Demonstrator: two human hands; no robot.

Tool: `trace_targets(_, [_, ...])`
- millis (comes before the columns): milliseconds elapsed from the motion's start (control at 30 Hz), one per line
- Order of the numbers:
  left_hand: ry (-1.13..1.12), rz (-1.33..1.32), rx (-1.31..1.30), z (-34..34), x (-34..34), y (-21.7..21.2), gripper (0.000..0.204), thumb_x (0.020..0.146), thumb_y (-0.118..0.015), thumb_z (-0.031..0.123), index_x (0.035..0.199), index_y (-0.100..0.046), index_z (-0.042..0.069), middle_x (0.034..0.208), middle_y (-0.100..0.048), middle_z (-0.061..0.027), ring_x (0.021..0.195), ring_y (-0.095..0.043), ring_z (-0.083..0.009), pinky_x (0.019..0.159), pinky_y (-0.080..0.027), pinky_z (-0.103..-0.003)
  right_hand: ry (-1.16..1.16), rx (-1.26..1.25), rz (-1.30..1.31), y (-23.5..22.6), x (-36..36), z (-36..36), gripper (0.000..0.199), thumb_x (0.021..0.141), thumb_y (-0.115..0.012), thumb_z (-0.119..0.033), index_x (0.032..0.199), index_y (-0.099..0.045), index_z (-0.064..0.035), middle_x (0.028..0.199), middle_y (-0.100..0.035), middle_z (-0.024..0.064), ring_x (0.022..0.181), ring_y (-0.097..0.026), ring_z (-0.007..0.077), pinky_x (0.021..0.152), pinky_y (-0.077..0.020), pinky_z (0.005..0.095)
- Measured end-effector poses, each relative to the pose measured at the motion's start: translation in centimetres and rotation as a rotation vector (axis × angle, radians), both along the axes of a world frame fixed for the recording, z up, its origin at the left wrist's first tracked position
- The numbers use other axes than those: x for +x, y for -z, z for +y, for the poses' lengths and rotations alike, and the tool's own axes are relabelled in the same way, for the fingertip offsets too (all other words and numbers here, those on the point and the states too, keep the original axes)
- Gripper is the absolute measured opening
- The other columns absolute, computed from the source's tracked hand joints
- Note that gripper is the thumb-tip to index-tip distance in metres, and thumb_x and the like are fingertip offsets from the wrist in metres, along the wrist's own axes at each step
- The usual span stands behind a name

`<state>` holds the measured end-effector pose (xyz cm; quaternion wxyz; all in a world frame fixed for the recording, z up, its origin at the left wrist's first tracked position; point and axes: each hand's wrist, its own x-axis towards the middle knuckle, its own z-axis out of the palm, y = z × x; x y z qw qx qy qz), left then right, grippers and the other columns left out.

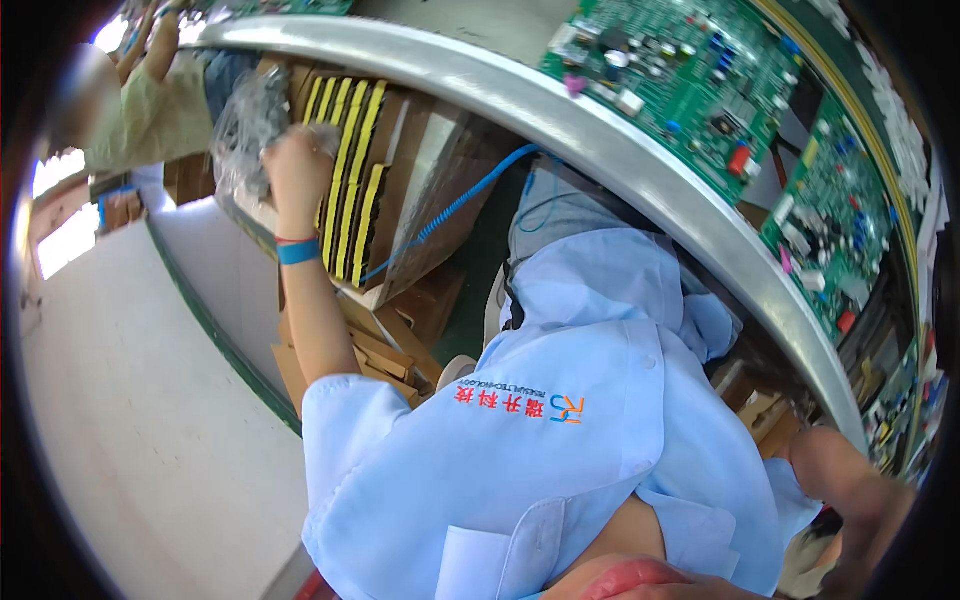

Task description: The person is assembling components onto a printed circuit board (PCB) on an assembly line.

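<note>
My left hand (297, 168), with a blue strap (298, 251) round its wrist, reaches out at the upper left. It is beside a crumpled clear plastic bag (240, 140) that has grey pieces in it. The fingers look curled closed at the bag's edge, and what they grip is hidden. Just right of the hand stands a brown carton (430, 185) holding a row of dark, yellow-edged strips (345, 170). Of my right arm (840, 480) only a part shows at the lower right rim; the hand itself is out of sight.
A curved metal rail (640, 150) edges the bench, with green circuit boards (690, 90) beyond it. A blue coiled cord (465, 205) crosses the carton. Folded cardboard (385, 350) lies below. A white panel (150, 400) fills the left. Another person (150, 120) works at the upper left.
</note>
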<state>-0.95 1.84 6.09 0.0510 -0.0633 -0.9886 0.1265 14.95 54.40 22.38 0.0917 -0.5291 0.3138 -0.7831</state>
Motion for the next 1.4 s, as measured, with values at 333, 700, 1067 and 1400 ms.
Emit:
trace_targets(333, [0.323, -0.417, -0.279, -1.7, 6.2, 4.8, 0.057, 0.074, -0.069, 0.01, 0.129, -0.054, 0.006, 0.136, -0.051, -0.0119, 0.124, -0.05, -0.0303, 0.101, -0.036, -0.047, 1.607, 0.789, -0.557, 1.0, 24.3, 11.0, 0.04, 0.092, -0.063, -0.017, 0.123, -0.059, 0.0066, 0.125, -0.059, 0.0154, 0.114, -0.056, 0.0226, 0.101, -0.0413, 0.0461])
trace_targets(700, [0.43, -0.588, -0.273, -0.4, 1.6, 7.0, 0.029, 0.065, -0.063, 0.007, 0.094, -0.06, -0.001, 0.095, -0.062, -0.0207, 0.089, -0.062, -0.0399, 0.081, -0.049, -0.048, 1.577, 1.78, -1.819, 26.7, 41.1, 11.3, 0.045, 0.07, -0.08, -0.031, 0.103, -0.069, -0.003, 0.096, -0.07, 0.0195, 0.095, -0.067, 0.0345, 0.081, -0.0519, 0.0435])
trace_targets(1067, [0.153, -0.354, 0.059, -1.3, 2.8, 3.7, 0.042, 0.081, -0.06, 0.011, 0.121, -0.061, 0.001, 0.114, -0.06, -0.0224, 0.106, -0.059, -0.0401, 0.091, -0.048, -0.046, 1.951, 1.547, -1.836, 27.2, 38.6, 11.0, 0.034, 0.078, -0.069, -0.024, 0.098, -0.067, 0.0036, 0.103, -0.066, 0.0206, 0.089, -0.068, 0.0331, 0.076, -0.0541, 0.0392])
trace_targets(1400, [-0.021, -0.391, 1.518, 1.8, 2.6, -9.4, 0.056, 0.085, -0.055, 0.011, 0.137, -0.045, -0.008, 0.141, -0.046, -0.0189, 0.124, -0.052, -0.0281, 0.101, -0.047, -0.036, 1.603, -0.087, -0.91, 10.4, 29.6, 15.4, 0.042, 0.095, -0.061, -0.015, 0.134, -0.048, -0.0052, 0.124, -0.06, 0.0128, 0.081, -0.054, 0.0139, 0.051, -0.0431, 0.015])
